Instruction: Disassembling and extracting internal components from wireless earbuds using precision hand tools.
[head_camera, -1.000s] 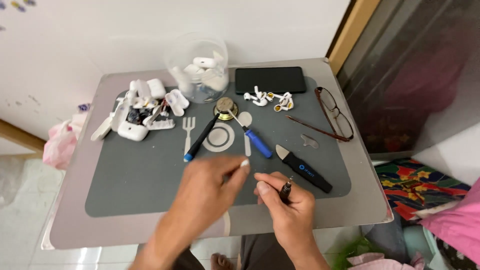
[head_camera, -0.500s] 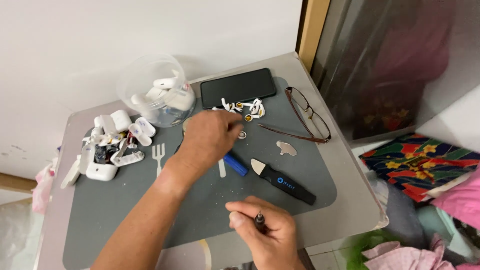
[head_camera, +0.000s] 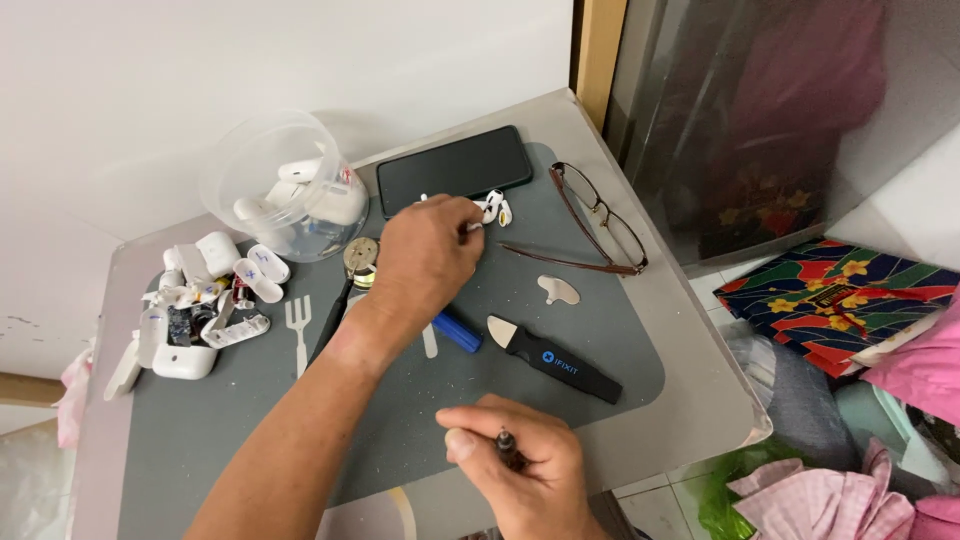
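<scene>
On the grey mat (head_camera: 560, 370) lie a black phone (head_camera: 455, 168), folded glasses (head_camera: 595, 222) and a black pry tool (head_camera: 555, 358). A clear plastic tub (head_camera: 275, 185) of white parts stands near the wall. A colourful box (head_camera: 830, 300) sits beside the worktop (head_camera: 700, 370).

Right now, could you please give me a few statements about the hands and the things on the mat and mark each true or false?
1. The left hand reaches to the small white parts beside the black phone. True.
2. The right hand is empty. False: it grips a thin dark tool.
3. The glasses lie folded inside the clear tub. False: they lie open on the mat, right of the phone.
4. The black prying tool lies untouched on the mat. True.
</scene>
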